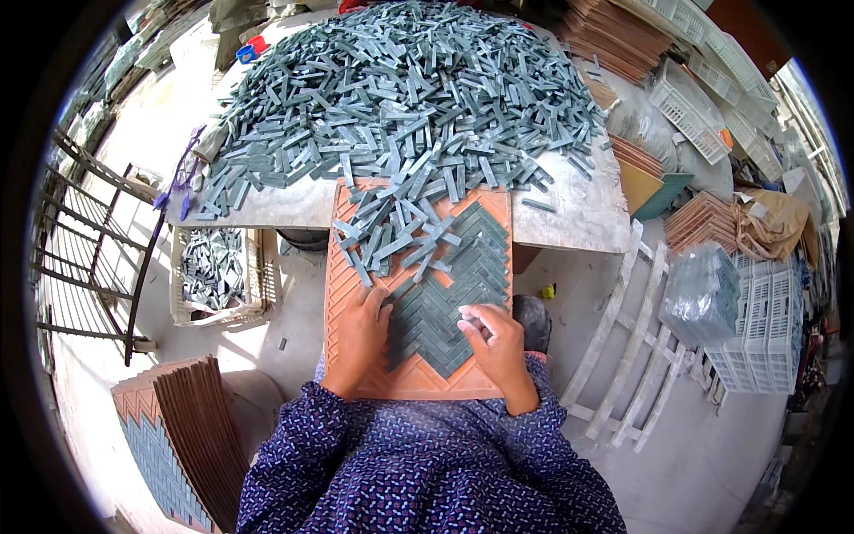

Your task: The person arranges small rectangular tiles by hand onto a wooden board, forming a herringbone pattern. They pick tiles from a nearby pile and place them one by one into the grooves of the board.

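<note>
An orange tray (480,389) with moulded zigzag ridges lies before me, its far end against the table. Dark green stone strips (445,311) fill much of it in a herringbone pattern, while loose strips (391,233) lie heaped on its far left part. My left hand (360,338) is over the tray's left side, fingers curled together near a gap in the pattern. On the right side, my right hand (498,349) hovers over the laid strips with fingers bent in toward the thumb. What either hand holds, if anything, cannot be made out.
A large pile of green strips (400,89) covers the pale table (592,209). Left are a crate (218,311) of strips, a black metal rack (98,231) and stacked filled trays (191,427). Right stand a whitish slatted frame (614,347), wrapped tiles (703,294) and white crates (756,329).
</note>
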